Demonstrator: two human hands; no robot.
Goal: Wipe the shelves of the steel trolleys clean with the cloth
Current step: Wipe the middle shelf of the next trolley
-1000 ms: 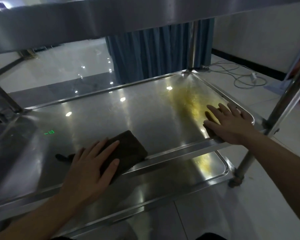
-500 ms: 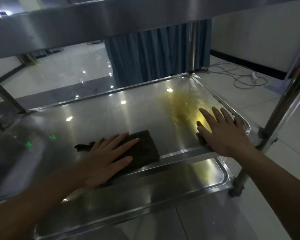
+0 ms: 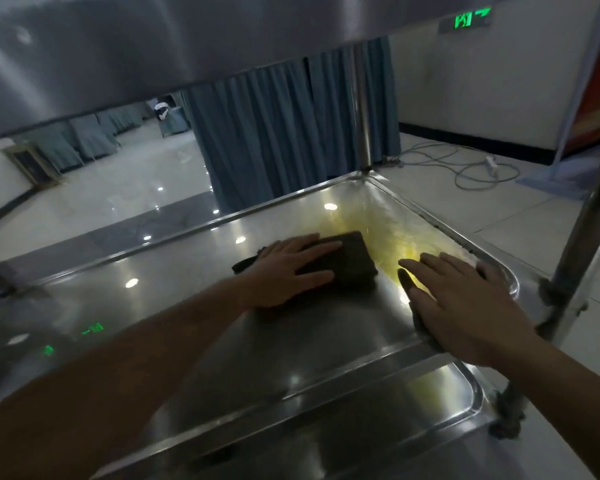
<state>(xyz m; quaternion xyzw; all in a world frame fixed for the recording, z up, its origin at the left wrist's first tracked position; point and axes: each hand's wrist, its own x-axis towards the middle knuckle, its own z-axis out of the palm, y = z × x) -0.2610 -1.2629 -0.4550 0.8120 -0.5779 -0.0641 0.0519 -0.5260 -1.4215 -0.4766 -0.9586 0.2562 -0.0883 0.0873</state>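
My left hand lies flat with the fingers spread and straight, pressing down on the dark brown folded cloth, which sits on the middle shelf of the shiny steel trolley, toward its right half. The cloth's right edge is right at the rim of the yellowish smear that covers the far right corner of the shelf. A loose dark tail of the cloth pokes out to the left of my hand. My right hand is flat too, fingers straight and slightly apart, palm planted on the shelf's near right corner beside the raised rim, just to the right of the cloth, not touching it. Fingertips of that hand reach onto the yellow patch. Below the near edge I can see the lower steel shelf, with a faint yellow tint at its right end. Overhead the underside of the top steel shelf fills the upper view. Behind the trolley hangs a blue-grey pleated curtain, white cables loop on the pale tiled floor at right, and a green lit exit sign glows on the white wall.
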